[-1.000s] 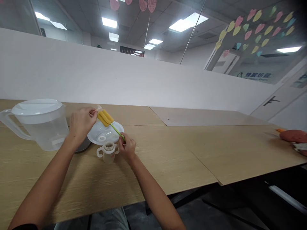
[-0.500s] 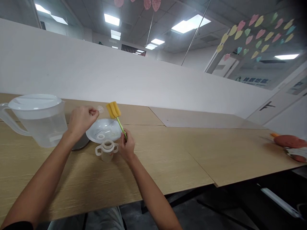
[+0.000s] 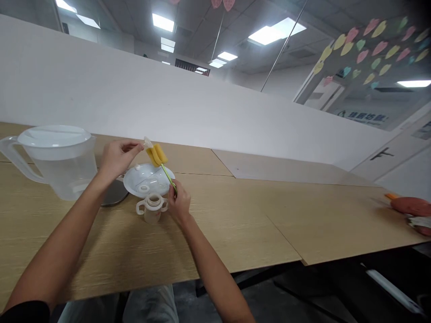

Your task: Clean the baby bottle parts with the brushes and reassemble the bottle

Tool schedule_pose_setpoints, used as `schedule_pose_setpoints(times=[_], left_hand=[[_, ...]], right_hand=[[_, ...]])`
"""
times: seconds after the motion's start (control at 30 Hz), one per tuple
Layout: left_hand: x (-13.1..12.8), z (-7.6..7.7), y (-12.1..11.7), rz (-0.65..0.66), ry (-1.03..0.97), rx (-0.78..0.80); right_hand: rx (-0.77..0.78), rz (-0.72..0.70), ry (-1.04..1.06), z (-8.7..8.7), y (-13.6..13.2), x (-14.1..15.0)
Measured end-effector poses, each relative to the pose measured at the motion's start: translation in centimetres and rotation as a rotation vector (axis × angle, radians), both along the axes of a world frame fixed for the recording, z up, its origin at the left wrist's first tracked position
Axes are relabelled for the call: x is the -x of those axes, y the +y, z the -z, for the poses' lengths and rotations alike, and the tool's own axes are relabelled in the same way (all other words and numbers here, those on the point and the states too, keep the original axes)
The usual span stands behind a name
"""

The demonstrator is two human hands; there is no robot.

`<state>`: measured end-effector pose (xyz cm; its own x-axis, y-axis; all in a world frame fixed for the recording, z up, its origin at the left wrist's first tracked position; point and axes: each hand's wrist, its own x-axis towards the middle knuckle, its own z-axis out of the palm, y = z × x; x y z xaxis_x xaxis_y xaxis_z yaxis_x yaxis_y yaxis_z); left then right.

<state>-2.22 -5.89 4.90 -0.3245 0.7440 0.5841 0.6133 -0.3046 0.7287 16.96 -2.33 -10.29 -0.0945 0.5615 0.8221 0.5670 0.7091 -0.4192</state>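
Sponge brush moved to clear piece pinched in left fingers; right fingers clamped on green handle.

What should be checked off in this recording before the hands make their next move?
- Right hand grips the green handle of the sponge brush: ok
- Yellow sponge head at the small clear piece held by the left hand: ok
- Two-handled cup upright on the table: ok
- Cup's mouth uncovered: ok
- Clear piece free of residue: cannot tell
- Pitcher standing clear of the white bowl: ok
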Motion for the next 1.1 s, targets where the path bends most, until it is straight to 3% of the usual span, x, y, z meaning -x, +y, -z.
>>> schedule_pose_setpoints(times=[0.1,0.3,0.5,0.67,0.73,0.83,0.9,1.03,1.1], left_hand=[[0.1,0.3,0.5,0.043,-0.007,0.002],[0.8,0.7,1.2,-0.052,0.117,-0.023],[1.3,0.5,1.4,0.072,-0.149,-0.033],[2.0,0.6,1.1,0.036,-0.21,-0.078],[2.8,1.0,1.2,-0.047,-0.036,-0.003],[4.3,2.2,2.0,-0.229,0.385,0.256],[5.4,3.3,2.8,-0.303,0.543,0.405],[7.2,5.7,3.8,-0.215,0.52,0.602],[7.8,6.8,4.1,-0.105,0.481,0.598]], right_hand=[[-0.086,-0.047,-0.064,0.3,0.1,0.0],[-0.226,-0.071,-0.198,0.8,0.5,-0.3],[-0.279,-0.061,-0.18,0.9,0.5,-0.5],[-0.227,-0.043,-0.033,0.6,0.5,-0.4],[-0.21,-0.053,0.034,0.3,0.4,-0.4],[-0.208,-0.072,0.097,0.0,0.4,-0.5],[-0.21,-0.073,0.115,-0.2,0.4,-0.5],[-0.217,-0.076,0.134,-0.2,0.5,-0.5],[-0.213,-0.083,0.132,-0.1,0.6,-0.5]])
